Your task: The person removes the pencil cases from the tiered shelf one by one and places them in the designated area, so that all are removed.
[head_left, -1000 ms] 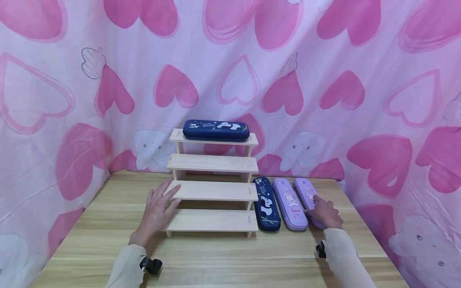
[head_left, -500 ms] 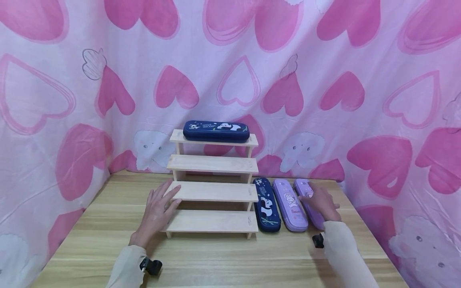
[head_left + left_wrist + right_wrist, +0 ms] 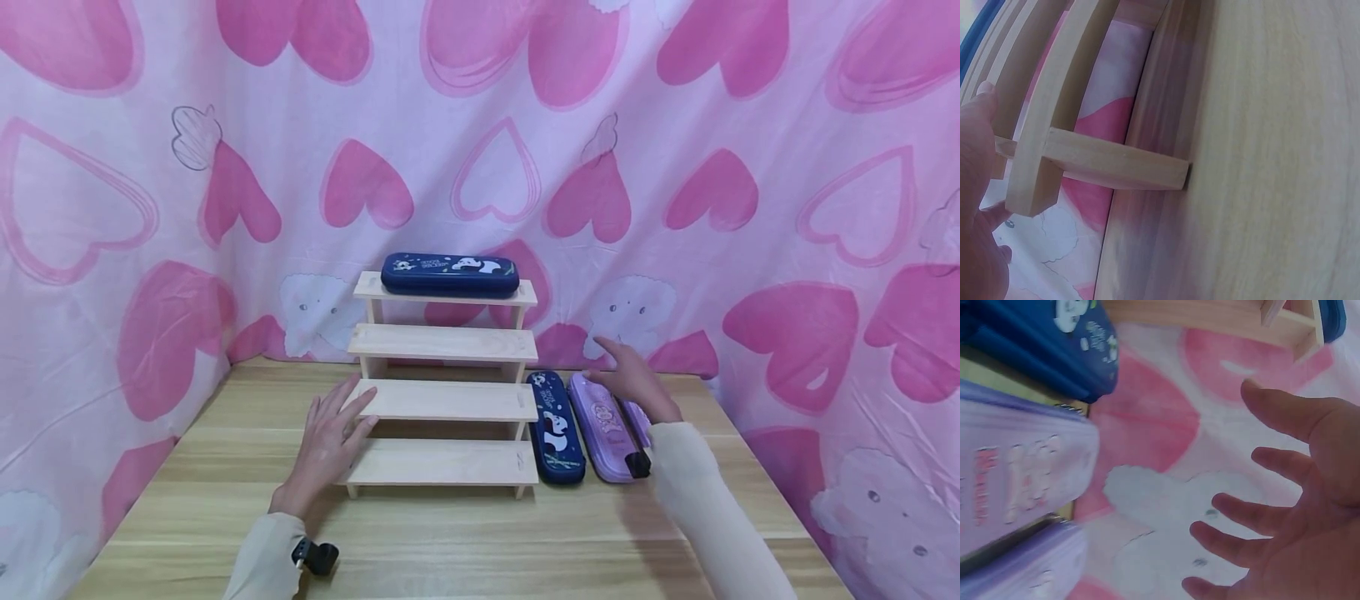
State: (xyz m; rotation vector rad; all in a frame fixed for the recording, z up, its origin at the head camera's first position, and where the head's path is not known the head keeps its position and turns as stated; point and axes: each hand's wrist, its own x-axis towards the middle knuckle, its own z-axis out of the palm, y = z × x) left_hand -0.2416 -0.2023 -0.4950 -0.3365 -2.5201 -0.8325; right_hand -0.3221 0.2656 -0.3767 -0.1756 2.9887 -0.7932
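A four-step wooden display rack (image 3: 450, 400) stands on the table. My left hand (image 3: 324, 446) rests at its left end, fingers extended along the lower steps. On the top step lies a dark blue pencil case (image 3: 450, 277) with a panda print. Right of the rack another dark blue pencil case (image 3: 556, 429) lies lengthwise, beside a purple pencil case (image 3: 600, 425). A second purple pencil case (image 3: 1035, 569) is mostly hidden by my right arm in the head view. My right hand (image 3: 633, 383) hovers above the purple cases, fingers spread and holding nothing.
Behind and at the sides hangs a pink curtain (image 3: 465, 167) printed with hearts. The wood-grain table (image 3: 450, 542) extends toward me. Small black cameras sit at both wrists, the left camera (image 3: 322, 558) near the table's front.
My right hand has lifted off the rightmost purple pencil case and moved left and away from me, its fingers spreading. My left hand and the rack stay put.
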